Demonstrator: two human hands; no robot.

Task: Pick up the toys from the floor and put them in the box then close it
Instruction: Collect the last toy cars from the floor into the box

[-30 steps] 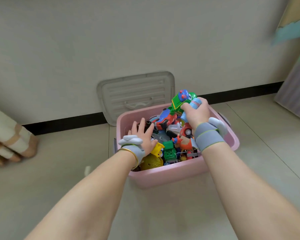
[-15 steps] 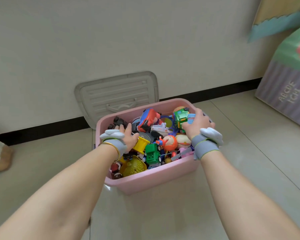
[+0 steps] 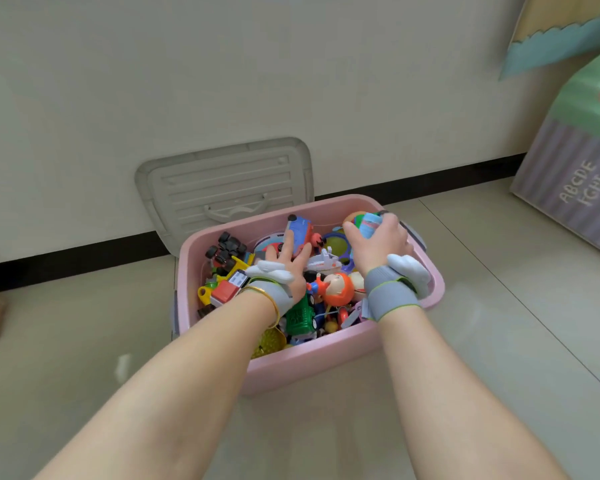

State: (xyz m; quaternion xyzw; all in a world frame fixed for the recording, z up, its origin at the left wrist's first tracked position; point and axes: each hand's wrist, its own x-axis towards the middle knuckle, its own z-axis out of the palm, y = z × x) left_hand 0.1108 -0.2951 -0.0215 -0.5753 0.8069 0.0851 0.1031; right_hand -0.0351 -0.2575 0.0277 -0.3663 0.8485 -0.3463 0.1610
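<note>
Our right hand [image 3: 374,245] has dropped from above the pink box [image 3: 326,356] into its far right corner, fingers still curled round the light-blue toy [image 3: 369,224]. Our left hand [image 3: 288,263], fingers spread, presses the toy pile [image 3: 335,289] mid-box. We let go low, then fetch the grey lid [image 3: 229,181] behind the box.

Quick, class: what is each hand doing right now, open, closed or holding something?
Left hand: open, resting on the toys.
Right hand: holding a blue toy.
</note>
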